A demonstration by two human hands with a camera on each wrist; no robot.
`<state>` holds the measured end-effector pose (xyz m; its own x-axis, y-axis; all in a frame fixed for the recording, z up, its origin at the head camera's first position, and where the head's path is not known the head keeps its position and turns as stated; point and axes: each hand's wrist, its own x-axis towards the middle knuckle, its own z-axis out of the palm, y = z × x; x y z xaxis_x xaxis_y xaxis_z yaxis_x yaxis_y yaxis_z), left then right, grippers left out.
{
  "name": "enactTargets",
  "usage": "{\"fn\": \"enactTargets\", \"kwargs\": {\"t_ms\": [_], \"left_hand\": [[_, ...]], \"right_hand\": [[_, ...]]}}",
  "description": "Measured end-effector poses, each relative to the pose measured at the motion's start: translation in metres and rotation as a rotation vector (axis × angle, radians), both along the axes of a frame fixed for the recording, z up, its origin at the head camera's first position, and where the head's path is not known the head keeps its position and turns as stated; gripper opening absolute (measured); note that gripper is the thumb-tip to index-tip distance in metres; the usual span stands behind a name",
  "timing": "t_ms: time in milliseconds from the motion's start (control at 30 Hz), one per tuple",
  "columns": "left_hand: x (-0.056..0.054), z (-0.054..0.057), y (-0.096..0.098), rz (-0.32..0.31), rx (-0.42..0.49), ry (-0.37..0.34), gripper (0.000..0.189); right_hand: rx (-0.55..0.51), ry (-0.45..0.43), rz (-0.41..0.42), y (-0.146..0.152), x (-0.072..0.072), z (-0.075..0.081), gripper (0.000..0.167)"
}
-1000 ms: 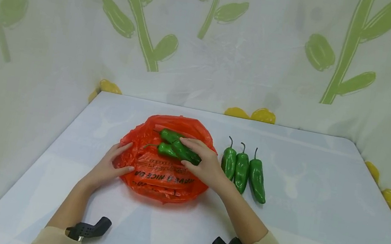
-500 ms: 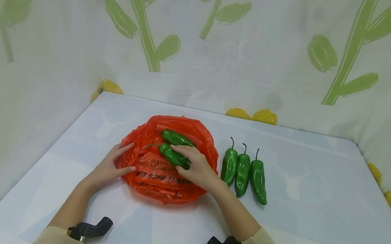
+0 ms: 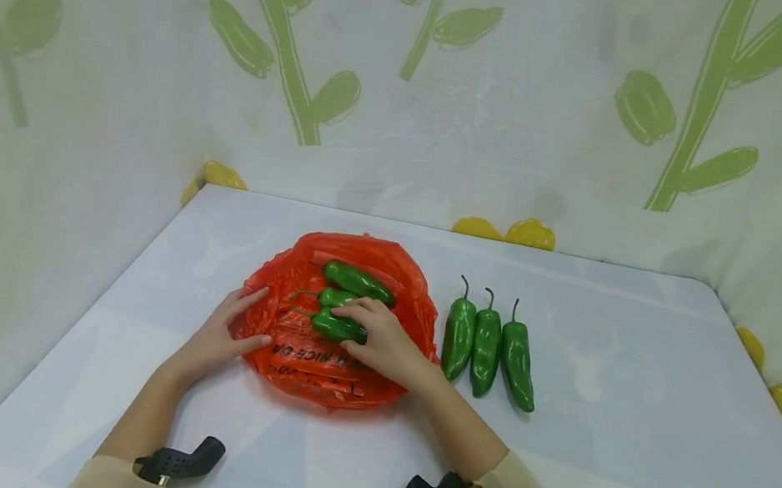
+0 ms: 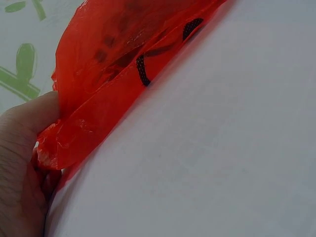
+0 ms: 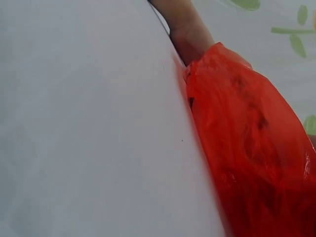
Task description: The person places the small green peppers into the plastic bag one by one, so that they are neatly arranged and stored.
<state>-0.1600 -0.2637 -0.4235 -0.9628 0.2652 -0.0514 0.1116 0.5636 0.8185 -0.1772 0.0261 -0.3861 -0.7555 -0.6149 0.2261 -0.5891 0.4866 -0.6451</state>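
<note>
A red plastic bag [image 3: 311,371] with dark lettering lies spread open on the table. My left hand [image 3: 221,337] holds its left edge; in the left wrist view the thumb and fingers of the left hand [image 4: 24,158] lie around the crumpled red rim. Inside the bag, my right hand [image 3: 380,342] pinches the body of a green chili pepper [image 3: 329,323], its thin stem pointing left. Just beyond it lie a second chili pepper [image 3: 336,298], partly behind the fingers, and a third chili pepper [image 3: 358,281]. The right wrist view has the bag's red side [image 5: 247,133] and not the right fingers.
To the right of the bag, three more green chili peppers lie side by side, stems away from me: one close to the bag [image 3: 458,338], a middle pepper [image 3: 484,351] and an outer pepper [image 3: 517,364]. The white table [image 3: 638,416] meets a leaf-patterned cloth backdrop [image 3: 517,111].
My right hand has moved left and nearer to me with its chili pepper, down beside the other two peppers in the bag. The left hand stays at the bag's edge.
</note>
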Motion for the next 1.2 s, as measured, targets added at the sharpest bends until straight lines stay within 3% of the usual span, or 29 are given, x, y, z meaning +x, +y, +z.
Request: {"fn": "enactTargets", "kwargs": {"t_ms": [367, 800, 1200], "left_hand": [[-0.001, -0.002, 0.001, -0.002, 0.002, 0.004, 0.078], [0.000, -0.001, 0.001, 0.004, -0.003, -0.001, 0.078], [-0.001, -0.001, 0.001, 0.003, -0.012, 0.001, 0.077]], "right_hand": [[0.018, 0.023, -0.063, -0.005, -0.001, -0.005, 0.038], [0.017, 0.125, -0.099, -0.008, -0.002, -0.014, 0.034], [-0.023, 0.111, -0.131, -0.005, -0.002, -0.013, 0.035]]}}
